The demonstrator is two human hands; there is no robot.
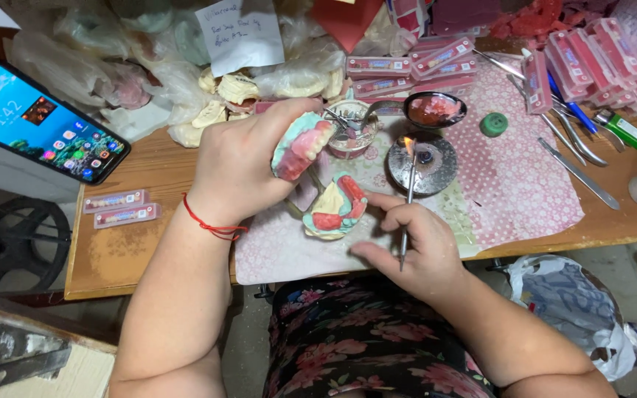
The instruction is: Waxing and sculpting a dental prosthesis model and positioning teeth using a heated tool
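Note:
My left hand [241, 166] grips a hinged dental model [318, 184]: its upper half, pale green with pink wax and teeth, is tipped up, and the lower half hangs open below. My right hand [414, 247] holds a thin metal wax tool [408, 203] like a pen, its tip in the small flame of a round spirit burner [423, 162] just right of the model.
A phone [35, 121] leans at the left. Pink tooth card strips [119, 208] lie on the wooden table [127, 250]. A spoon of pink wax [434, 109], a small bowl [352, 136], metal instruments [576, 147], a green lighter [628, 131] and plaster casts [219, 103] crowd the back.

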